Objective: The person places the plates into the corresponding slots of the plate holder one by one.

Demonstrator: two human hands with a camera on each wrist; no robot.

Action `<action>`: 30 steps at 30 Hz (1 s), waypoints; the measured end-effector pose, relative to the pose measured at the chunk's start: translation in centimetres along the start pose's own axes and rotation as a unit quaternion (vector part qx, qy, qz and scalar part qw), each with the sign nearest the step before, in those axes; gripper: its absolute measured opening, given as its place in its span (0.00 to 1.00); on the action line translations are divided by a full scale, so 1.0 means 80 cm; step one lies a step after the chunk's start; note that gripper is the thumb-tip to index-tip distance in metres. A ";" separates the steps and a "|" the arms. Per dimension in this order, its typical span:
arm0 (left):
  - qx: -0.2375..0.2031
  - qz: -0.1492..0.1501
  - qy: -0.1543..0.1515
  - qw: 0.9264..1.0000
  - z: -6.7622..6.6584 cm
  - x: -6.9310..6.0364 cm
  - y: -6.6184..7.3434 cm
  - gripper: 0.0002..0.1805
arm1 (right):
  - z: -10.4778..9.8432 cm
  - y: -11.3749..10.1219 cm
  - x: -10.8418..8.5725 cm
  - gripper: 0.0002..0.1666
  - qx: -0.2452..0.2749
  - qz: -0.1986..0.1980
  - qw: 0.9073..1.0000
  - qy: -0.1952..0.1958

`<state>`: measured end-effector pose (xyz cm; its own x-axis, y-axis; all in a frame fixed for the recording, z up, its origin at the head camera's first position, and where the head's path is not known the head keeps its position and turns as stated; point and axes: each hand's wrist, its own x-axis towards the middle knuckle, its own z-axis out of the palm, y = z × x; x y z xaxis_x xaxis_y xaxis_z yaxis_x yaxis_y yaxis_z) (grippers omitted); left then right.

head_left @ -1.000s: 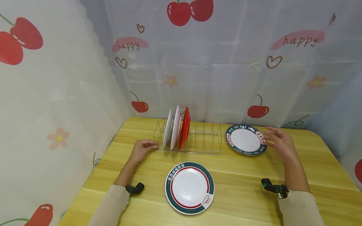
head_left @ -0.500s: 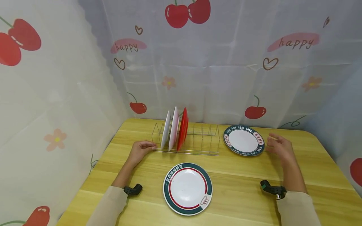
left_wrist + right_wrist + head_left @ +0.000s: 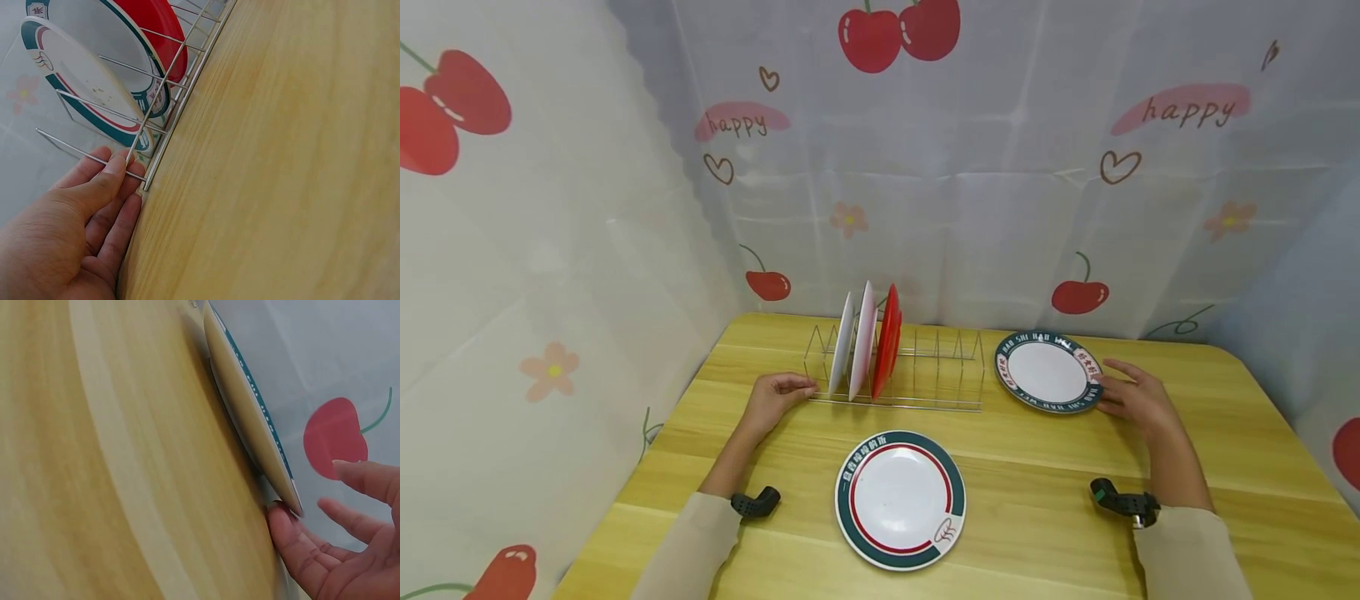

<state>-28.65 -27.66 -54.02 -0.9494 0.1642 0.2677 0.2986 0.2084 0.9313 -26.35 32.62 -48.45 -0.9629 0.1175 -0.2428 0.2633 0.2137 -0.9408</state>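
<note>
My left hand (image 3: 775, 402) pinches the front left corner of the wire rack (image 3: 940, 408); the left wrist view has the thumb and fingertips of that hand (image 3: 69, 231) around the end wire. Two whitish plates (image 3: 842, 343) and a red one (image 3: 889, 342) stand upright in the rack's left part. At the right rim of a green-rimmed plate (image 3: 1048, 372) is my right hand (image 3: 1142, 402). Up close, a lower fingertip of this hand (image 3: 350, 550) touches beneath the edge of the plate (image 3: 250, 412), while other fingers are spread above, off it.
Another white plate (image 3: 898, 500) with a green rim and red ring lies flat on the wooden table (image 3: 1030, 525), in front of the rack and between my forearms. A patterned curtain (image 3: 955, 233) hangs behind the table and along its left side.
My right hand has moved left from just beside the plate back to its right rim, with its fingers lower at the edge. The left hand stays on the rack's corner.
</note>
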 end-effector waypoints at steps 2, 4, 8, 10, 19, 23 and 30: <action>0.001 -0.003 0.001 1.000 0.000 0.000 0.000 0.07 | 0.001 0.002 0.001 0.40 -0.003 -0.001 1.000 -0.002; 0.002 -0.005 0.000 1.000 0.000 0.000 0.000 0.07 | 0.002 0.002 0.001 0.40 -0.006 0.000 1.000 -0.004; 0.005 -0.005 -0.001 1.000 0.000 0.000 -0.001 0.07 | 0.003 0.004 0.001 0.39 -0.015 0.004 1.000 0.001; 0.005 -0.004 -0.002 1.000 0.000 0.000 -0.001 0.07 | 0.005 0.005 0.001 0.38 -0.017 0.003 1.000 0.008; 0.006 0.000 0.003 1.000 0.000 0.001 0.002 0.06 | 0.007 0.011 0.005 0.38 -0.020 -0.003 1.000 0.015; 0.006 0.002 0.002 1.000 0.000 0.002 0.003 0.07 | 0.006 0.008 0.004 0.38 -0.042 0.004 0.999 -0.005; 0.010 -0.003 0.001 1.000 0.000 0.000 0.005 0.07 | -0.002 0.003 0.002 0.39 -0.047 0.006 0.997 -0.059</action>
<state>-28.51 -27.56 -53.68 -0.9514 0.1609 0.2627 0.2949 0.2294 0.9276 -26.39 32.84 -48.70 -0.9583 0.0070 -0.2857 0.2742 0.3031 -0.9126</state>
